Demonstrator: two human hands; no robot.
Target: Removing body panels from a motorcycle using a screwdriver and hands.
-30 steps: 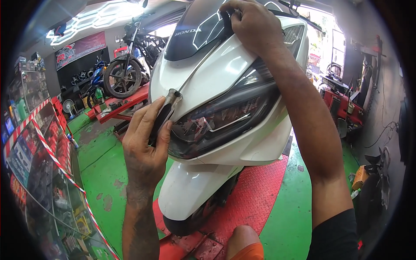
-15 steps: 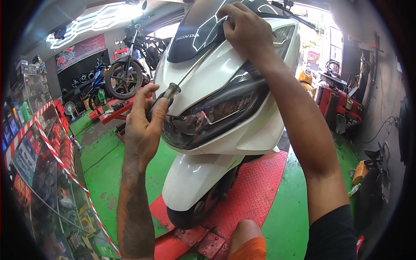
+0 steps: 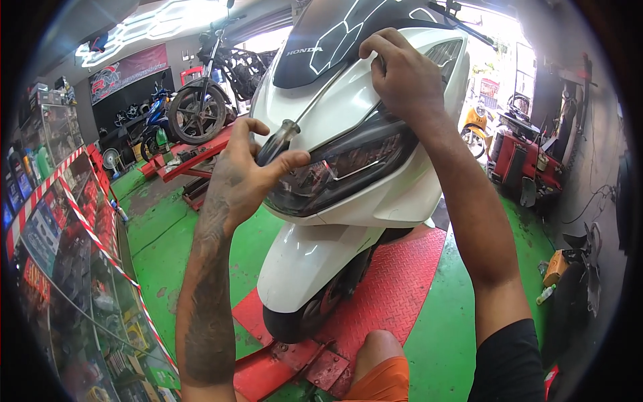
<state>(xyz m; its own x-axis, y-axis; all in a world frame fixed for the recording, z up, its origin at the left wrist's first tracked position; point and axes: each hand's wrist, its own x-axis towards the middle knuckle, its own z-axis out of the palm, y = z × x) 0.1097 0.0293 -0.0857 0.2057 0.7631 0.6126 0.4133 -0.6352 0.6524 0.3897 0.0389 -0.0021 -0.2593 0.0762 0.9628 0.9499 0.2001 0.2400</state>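
Note:
A long screwdriver [image 3: 284, 136] with a clear and dark handle lies in my left hand [image 3: 251, 164]. The handle rests against the palm, with thumb and fingers loosely around it and the thumb stretched out. Its thin shaft slants up over the white front panel [image 3: 328, 117] of a scooter to the lower edge of the dark windscreen [image 3: 301, 67]. The tip is hard to make out there. Beside that edge, my right hand [image 3: 408, 80] bends over the panel with curled fingers; what they pinch is hidden. Below both hands sits the headlight [image 3: 341, 171].
The scooter's front wheel [image 3: 295, 321] stands on a red plate lift [image 3: 402, 288]. At left is a glass display case [image 3: 87, 268] edged with striped tape. Another motorcycle [image 3: 197, 110] stands on a red lift behind. A red machine [image 3: 529, 161] stands at right.
My left thumb and fingers have spread wider around the screwdriver handle. My right hand has shifted slightly down and right in the picture. The whole view has also shifted a little.

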